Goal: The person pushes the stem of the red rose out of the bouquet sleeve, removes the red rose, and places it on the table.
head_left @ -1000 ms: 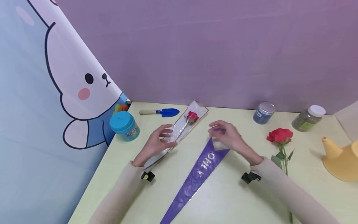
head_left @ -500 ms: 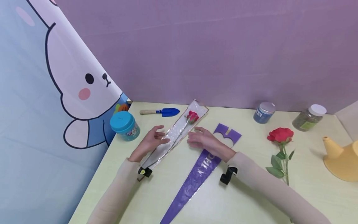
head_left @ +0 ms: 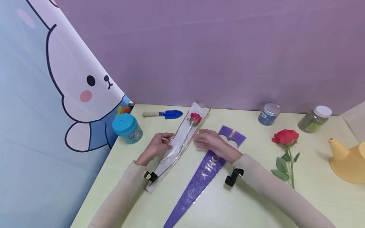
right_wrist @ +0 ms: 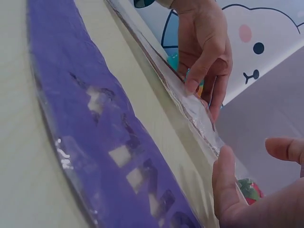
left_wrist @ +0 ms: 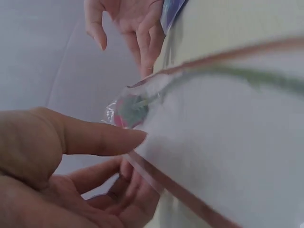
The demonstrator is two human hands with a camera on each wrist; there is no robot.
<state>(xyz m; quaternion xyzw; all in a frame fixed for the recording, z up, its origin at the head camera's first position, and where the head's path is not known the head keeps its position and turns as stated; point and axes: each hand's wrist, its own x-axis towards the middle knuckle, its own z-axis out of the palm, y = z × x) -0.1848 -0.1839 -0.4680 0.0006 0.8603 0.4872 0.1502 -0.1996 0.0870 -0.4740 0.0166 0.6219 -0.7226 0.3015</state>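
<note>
Two hands on the clear sleeve (head_left: 178,144) with the rose (head_left: 195,118) inside, lying diagonal toward the table's back-left corner: my left hand (head_left: 158,146) pinches its left edge between thumb and fingers, my right hand (head_left: 209,142) rests fingers straight and relaxed at its right edge, touching or just beside, can't tell. To do this well I'd keep the pinch on the film edge only, off the stem, and lift evenly. White letters on the purple sleeve (head_left: 199,180) beside it aren't readable.

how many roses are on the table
2: one rose inside the clear sleeve between both hands, one loose rose lying at the right. None other visible.
</note>
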